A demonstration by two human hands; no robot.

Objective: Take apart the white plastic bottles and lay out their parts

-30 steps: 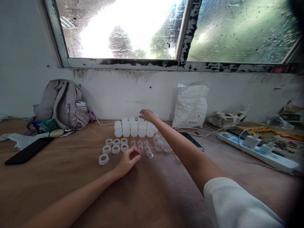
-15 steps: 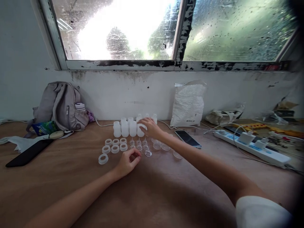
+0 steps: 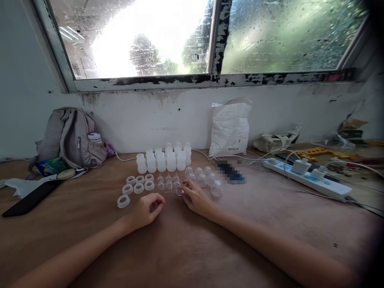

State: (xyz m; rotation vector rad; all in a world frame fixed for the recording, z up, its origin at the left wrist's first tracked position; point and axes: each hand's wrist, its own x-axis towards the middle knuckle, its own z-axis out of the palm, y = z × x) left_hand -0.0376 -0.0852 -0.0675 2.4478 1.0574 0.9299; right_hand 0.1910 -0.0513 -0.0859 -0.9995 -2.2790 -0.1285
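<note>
My left hand (image 3: 147, 210) rests on the brown table with its fingers curled in loosely, and I cannot see anything in it. My right hand (image 3: 196, 197) lies beside it, its fingertips touching a small clear nipple (image 3: 179, 191) at the front of a row of clear nipples (image 3: 168, 183). Behind them stand several white plastic bottles (image 3: 163, 160). White screw rings (image 3: 136, 186) lie to the left, clear domed caps (image 3: 202, 178) to the right.
A grey backpack (image 3: 72, 138) leans on the wall at the left, with a black phone (image 3: 27, 200) in front of it. A white bag (image 3: 229, 128), another phone (image 3: 230, 172) and a power strip (image 3: 306, 176) with cables lie to the right.
My right hand has drawn back from the bottles at the rear down to the clear nipples near my left hand. The camera view has shifted slightly to the right.
</note>
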